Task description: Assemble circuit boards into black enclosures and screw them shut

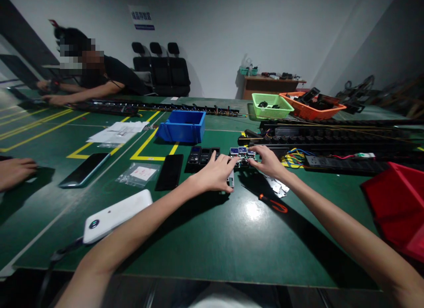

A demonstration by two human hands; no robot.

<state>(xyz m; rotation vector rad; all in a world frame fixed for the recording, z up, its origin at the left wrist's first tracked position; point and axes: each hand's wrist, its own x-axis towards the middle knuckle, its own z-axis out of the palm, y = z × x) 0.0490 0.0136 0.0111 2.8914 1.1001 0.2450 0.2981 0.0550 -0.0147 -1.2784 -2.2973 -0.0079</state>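
Note:
My left hand (215, 173) is curled around a small light-grey frame (231, 179), which shows between thumb and fingers; its fingertips reach the row of small modules with blue screens (243, 150). At the right end of that row, my right hand (269, 161) has thumb and forefinger closed about the end module. The fingers hide part of the modules. Several black modules with little screens (195, 155) lie just left of my left hand. A screwdriver with an orange and black handle (273, 203) lies in front of my right hand, near some flat silvery plates (278, 187).
Left of my hands are a black phone (169, 172), a plastic bag (138, 173), a white device (115, 215) and another phone (85, 170). A blue bin (182, 127) stands behind; a red bin (397, 206) is at right. Another person (115, 74) works across the table.

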